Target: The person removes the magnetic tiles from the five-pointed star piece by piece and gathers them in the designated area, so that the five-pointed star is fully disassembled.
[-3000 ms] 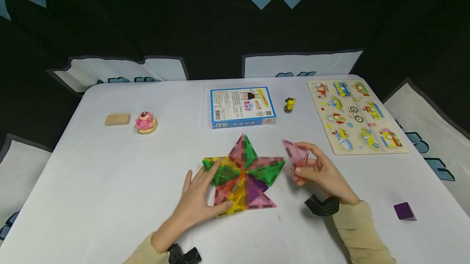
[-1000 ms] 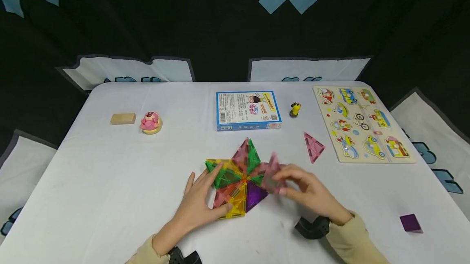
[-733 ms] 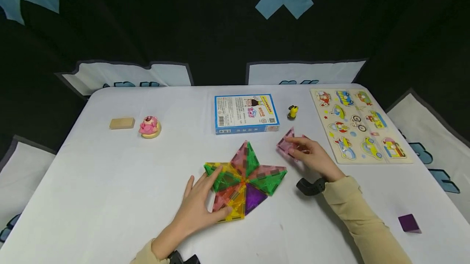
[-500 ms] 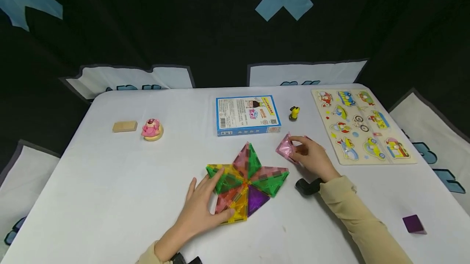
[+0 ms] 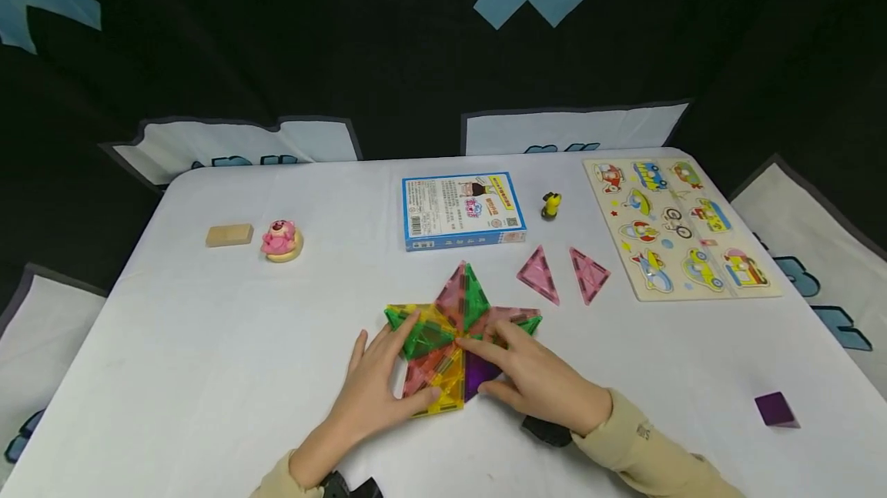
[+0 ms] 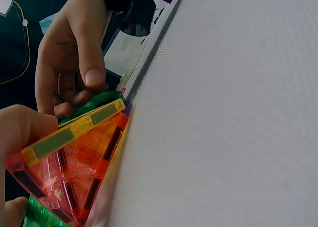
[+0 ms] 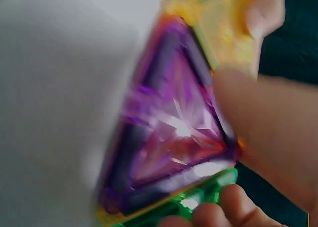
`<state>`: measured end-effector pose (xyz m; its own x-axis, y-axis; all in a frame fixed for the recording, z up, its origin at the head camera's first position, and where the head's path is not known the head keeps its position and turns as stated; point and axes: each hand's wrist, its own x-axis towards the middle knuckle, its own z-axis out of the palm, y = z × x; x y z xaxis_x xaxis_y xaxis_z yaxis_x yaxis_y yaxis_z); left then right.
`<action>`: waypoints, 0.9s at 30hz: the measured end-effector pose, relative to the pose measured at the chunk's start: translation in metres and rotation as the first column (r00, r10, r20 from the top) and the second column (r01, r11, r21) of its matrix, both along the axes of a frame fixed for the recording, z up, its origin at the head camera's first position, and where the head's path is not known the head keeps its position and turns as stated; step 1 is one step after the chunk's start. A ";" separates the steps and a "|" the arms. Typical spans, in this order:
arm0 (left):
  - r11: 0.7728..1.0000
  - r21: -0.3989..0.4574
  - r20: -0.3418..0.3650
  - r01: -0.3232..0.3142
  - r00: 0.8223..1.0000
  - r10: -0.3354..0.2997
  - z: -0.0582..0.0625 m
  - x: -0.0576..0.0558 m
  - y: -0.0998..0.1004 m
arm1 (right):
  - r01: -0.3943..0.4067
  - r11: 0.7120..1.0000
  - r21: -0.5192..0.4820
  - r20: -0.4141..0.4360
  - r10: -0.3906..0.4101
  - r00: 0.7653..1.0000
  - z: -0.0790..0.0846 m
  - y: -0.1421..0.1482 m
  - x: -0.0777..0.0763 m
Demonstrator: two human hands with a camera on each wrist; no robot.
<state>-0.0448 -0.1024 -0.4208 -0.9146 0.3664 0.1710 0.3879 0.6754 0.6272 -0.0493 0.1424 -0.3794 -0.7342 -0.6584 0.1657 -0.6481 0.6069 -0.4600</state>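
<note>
A star of clear coloured magnetic tiles (image 5: 478, 305) lies in the middle of the table, with pink, green, yellow, red and purple parts. My left hand (image 5: 377, 382) rests on its left side, fingers spread, fingertips on the green-yellow point and thumb on the yellow point. My right hand (image 5: 537, 379) grips the purple tile (image 5: 476, 373) at the lower right, index finger reaching the star's centre. The right wrist view shows this purple triangle (image 7: 149, 152) close and blurred, fingers beside the green tile. Two pink triangle tiles (image 5: 538, 275) lie apart beyond my right hand.
A blue-edged box (image 5: 464, 212) and a small yellow figure (image 5: 550, 205) stand farther back. A wooden picture puzzle (image 5: 679, 228) lies at right, a purple piece (image 5: 776, 409) nearer. A wooden block (image 5: 229, 235) and a pink bear figure (image 5: 280, 240) sit at left.
My right hand took pink tiles off the lower-right point and laid two at the back right. It then came back to the purple tile. My left hand stayed on the star.
</note>
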 end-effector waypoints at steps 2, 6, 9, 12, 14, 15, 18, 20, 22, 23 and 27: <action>1.000 0.003 -0.002 -0.003 1.000 0.003 0.000 0.000 0.000 | 0.012 1.000 0.017 -0.025 -0.012 1.000 -0.003 -0.005 0.002; 1.000 0.008 -0.003 -0.010 1.000 0.010 -0.001 0.001 0.000 | 0.023 1.000 -0.014 -0.056 -0.024 0.998 -0.007 -0.007 0.004; 1.000 0.004 -0.011 -0.012 1.000 0.012 -0.001 0.001 0.000 | 0.027 0.999 -0.039 -0.088 -0.030 0.996 -0.010 -0.005 0.007; 1.000 0.003 -0.017 -0.009 1.000 0.009 -0.001 0.000 0.000 | 0.038 0.997 -0.060 -0.090 -0.044 0.995 -0.011 0.002 0.010; 1.000 0.001 -0.016 -0.007 1.000 0.007 -0.001 -0.001 0.000 | 0.055 0.992 -0.118 -0.029 -0.059 0.998 -0.011 0.012 0.012; 1.000 0.000 -0.014 -0.008 1.000 0.008 -0.001 -0.001 0.000 | 0.073 0.984 -0.164 0.026 -0.070 0.997 -0.010 0.018 0.013; 1.000 -0.001 -0.007 -0.013 1.000 0.013 0.000 -0.001 -0.001 | 0.170 0.914 -0.367 0.221 -0.091 0.971 -0.010 0.044 0.012; 1.000 -0.004 -0.002 -0.015 1.000 0.015 0.000 -0.001 -0.001 | 0.277 0.839 -0.469 0.330 -0.124 0.936 -0.010 0.067 0.011; 1.000 -0.003 0.000 -0.013 1.000 0.013 0.000 -0.002 -0.001 | 0.389 0.771 -0.504 0.403 -0.189 0.896 -0.012 0.091 0.009; 1.000 -0.003 0.003 -0.013 1.000 0.013 0.000 -0.002 -0.001 | 0.450 0.743 -0.495 0.438 -0.234 0.868 -0.013 0.103 0.008; 1.000 0.005 0.005 -0.007 1.000 0.007 -0.001 -0.003 0.000 | 0.636 0.701 -0.323 0.458 -0.473 0.753 -0.017 0.139 0.004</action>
<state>-0.0473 -0.1022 -0.4221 -0.9181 0.3589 0.1682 0.3798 0.6753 0.6323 -0.0453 0.2810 -0.3965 -0.9996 -0.0258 0.0138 -0.0246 0.4859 -0.8737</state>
